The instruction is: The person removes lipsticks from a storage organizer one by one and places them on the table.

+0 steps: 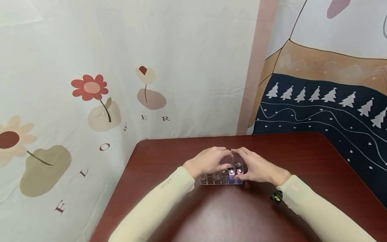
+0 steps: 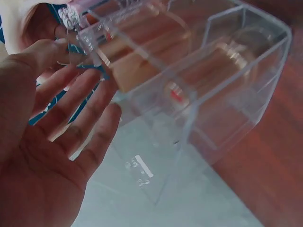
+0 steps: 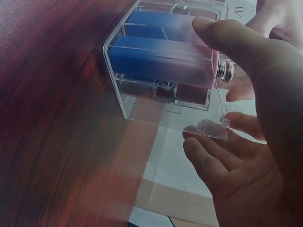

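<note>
Both hands bracket a clear plastic box (image 1: 214,184): the left hand (image 1: 207,162) arches over its left part with fingers loosely spread, the right hand (image 1: 260,167) spans the right end, thumb near, fingers far, held wide. Whether either one presses on it I can't tell. Inside are bottles, blue and pink ones (image 3: 161,61) at right, brownish ones (image 2: 147,52) toward the left. It's on the far half of a red-brown table (image 1: 217,215), behind which hangs a flower-printed cloth (image 1: 193,67).
</note>
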`<act>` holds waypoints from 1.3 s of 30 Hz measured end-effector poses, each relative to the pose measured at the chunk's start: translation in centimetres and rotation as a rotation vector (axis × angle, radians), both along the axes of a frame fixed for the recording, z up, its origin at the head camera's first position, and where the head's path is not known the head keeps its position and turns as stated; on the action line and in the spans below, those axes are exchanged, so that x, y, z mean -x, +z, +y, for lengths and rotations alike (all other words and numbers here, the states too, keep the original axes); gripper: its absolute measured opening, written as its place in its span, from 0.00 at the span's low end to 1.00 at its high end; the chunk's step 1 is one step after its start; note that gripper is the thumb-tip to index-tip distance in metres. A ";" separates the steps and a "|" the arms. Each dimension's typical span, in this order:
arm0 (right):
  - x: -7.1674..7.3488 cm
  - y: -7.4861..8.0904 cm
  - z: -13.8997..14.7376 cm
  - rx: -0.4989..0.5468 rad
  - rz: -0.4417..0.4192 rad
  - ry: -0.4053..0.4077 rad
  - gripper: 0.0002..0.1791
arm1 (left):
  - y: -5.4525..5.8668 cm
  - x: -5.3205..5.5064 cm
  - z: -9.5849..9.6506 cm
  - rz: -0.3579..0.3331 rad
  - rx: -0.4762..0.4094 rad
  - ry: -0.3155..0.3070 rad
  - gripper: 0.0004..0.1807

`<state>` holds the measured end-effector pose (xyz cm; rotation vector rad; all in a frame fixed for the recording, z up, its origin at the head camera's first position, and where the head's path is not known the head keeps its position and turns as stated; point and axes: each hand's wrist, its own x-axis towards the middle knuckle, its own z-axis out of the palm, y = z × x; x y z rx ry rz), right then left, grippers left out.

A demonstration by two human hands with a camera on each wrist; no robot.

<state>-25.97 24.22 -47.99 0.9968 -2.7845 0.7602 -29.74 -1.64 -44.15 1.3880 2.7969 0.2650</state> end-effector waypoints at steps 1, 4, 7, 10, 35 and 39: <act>0.0 -0.1 0.0 -0.002 -0.001 0.001 0.54 | 0.1 0.1 0.1 -0.008 0.016 -0.008 0.20; 0.0 -0.1 0.0 -0.004 -0.007 0.004 0.54 | 0.3 0.4 0.4 -0.028 0.055 -0.027 0.17; 0.1 -0.1 0.1 -0.001 -0.011 0.002 0.55 | 0.4 0.4 0.7 -0.033 0.080 -0.039 0.16; 0.2 -0.1 0.1 0.005 -0.011 0.000 0.55 | 0.4 0.4 1.0 -0.038 0.087 -0.041 0.16; 0.3 -0.1 0.2 0.011 -0.022 -0.007 0.55 | -0.3 0.3 0.7 -0.004 -0.024 -0.058 0.12; 0.2 -0.1 0.1 0.002 -0.033 -0.011 0.55 | -0.3 0.1 0.4 -0.004 -0.077 -0.054 0.14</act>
